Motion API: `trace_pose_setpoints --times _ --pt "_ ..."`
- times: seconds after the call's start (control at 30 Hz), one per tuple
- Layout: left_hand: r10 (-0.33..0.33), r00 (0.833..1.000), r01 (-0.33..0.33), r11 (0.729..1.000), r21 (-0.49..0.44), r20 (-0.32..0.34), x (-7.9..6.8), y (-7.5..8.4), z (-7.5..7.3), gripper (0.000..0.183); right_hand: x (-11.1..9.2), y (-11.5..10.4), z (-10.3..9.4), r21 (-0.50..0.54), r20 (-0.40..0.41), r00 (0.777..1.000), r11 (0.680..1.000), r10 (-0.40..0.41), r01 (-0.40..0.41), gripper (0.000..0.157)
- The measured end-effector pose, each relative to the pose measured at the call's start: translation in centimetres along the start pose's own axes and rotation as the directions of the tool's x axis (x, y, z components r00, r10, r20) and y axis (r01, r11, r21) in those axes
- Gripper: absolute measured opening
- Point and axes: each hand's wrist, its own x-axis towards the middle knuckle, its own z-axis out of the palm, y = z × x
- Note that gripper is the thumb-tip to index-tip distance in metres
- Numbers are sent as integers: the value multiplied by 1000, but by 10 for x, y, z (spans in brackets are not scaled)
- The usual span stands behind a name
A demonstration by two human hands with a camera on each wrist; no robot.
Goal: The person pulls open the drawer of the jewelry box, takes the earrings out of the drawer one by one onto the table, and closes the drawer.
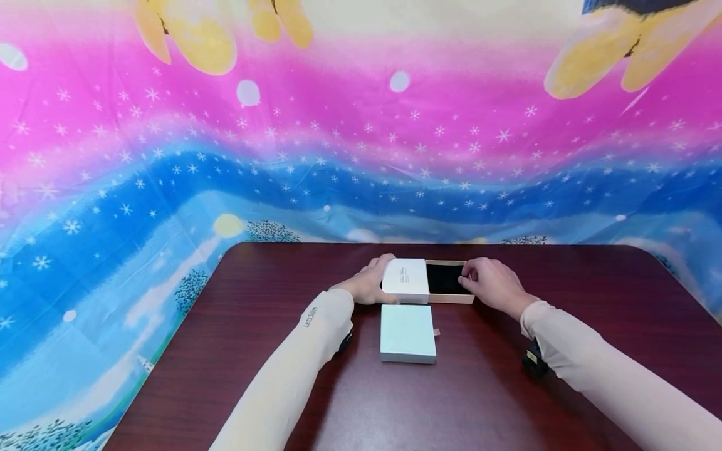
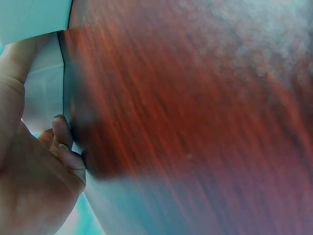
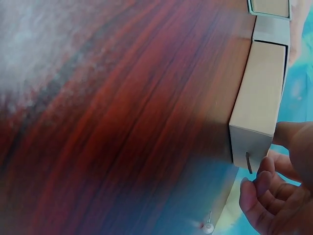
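A white slide-out box lies near the table's far edge, its printed sleeve (image 1: 407,280) on the left and its cream-sided drawer (image 3: 259,88) pulled out to the right. My left hand (image 1: 369,282) grips the sleeve's left end, thumb along the near side and fingers at the back. A flat black insert (image 1: 442,279) fills the drawer's exposed part. My right hand (image 1: 496,285) is at the drawer's right end, with thumb and index finger reaching over the insert; I cannot tell whether they pinch it. Other curled fingers hang beside the drawer's ribbon tab (image 3: 249,163).
A closed pale mint box (image 1: 407,332) with a small pinkish tab (image 1: 437,332) lies just in front of the white one. Both rest on a dark red-brown wood table (image 1: 254,376). Behind hangs a colourful snowflake-printed cloth (image 1: 350,138).
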Motion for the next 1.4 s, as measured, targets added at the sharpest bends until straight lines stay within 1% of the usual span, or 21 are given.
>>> trace_pose_setpoints --times 0.43,0.83,1.1,1.4 --pt "2 1000 -2 1000 -5 3 0 2 0 99 0 0 0 -22 -6 1000 1000 11 -11 19" --pt "-9 1000 9 1000 2 10 2 2 0 100 1 0 2 -27 -23 1000 1000 -4 3 16" --pt "-23 1000 23 1000 11 14 5 -1 1 100 1 -3 1 -31 -13 1000 1000 -5 5 14" --pt "-18 1000 18 1000 1 17 2 0 -1 99 5 -4 3 -43 -7 1000 999 2 -2 14"
